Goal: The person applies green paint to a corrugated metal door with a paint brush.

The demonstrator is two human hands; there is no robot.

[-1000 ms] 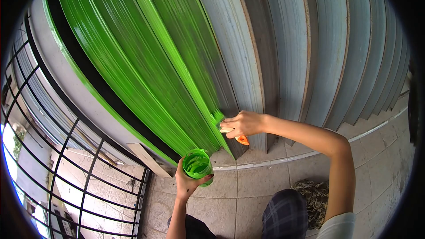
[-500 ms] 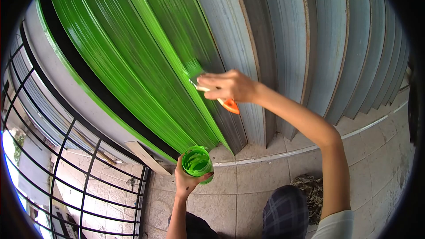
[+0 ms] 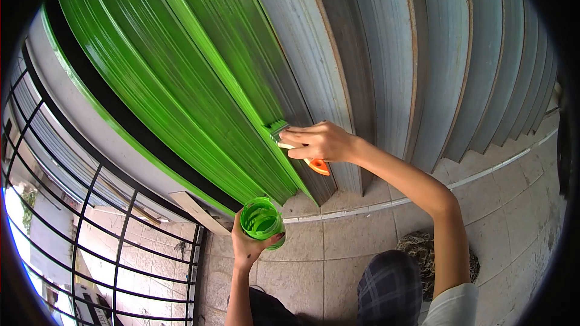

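Note:
My right hand grips a paintbrush with an orange-tipped handle. Its green-coated bristles press on a folded metal panel where fresh green meets bare grey. My left hand is wrapped around an open tub of green paint, held tilted below the brush, with wet paint visible inside. Dark smudges mark that hand. Left of the brush the folds are glossy green; to its right they are grey with brownish edges.
A black metal grille stands at the left. A wooden strip leans by the panel's foot. Pale floor tiles lie below, with a tangled, fibrous bundle beside my knee. Grey folds continue rightward.
My right hand has moved the paintbrush down and slightly right along the panel, and green now covers more of that fold. The paint tub has shifted slightly left.

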